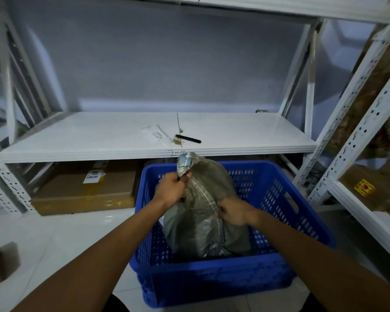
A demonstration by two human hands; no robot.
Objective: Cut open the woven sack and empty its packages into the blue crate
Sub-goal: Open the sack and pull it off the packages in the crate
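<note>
Both forearms are reaching in: left hand (172, 187) pinching the woven sack (203, 206) below its taped neck, right hand (233, 211) gripping lower, inside the blue crate (302, 224); cutting likely comes next.

Not much readable here tbh; the front edge of the white metal shelf (144, 152) has "2-4" handwritten in black marker; the white label (94, 175) on the flat brown cardboard box (86, 188) under it shows "HC" plus a barcode; the yellow sticker (364, 187) on the right-hand carton is too blurry.
</note>
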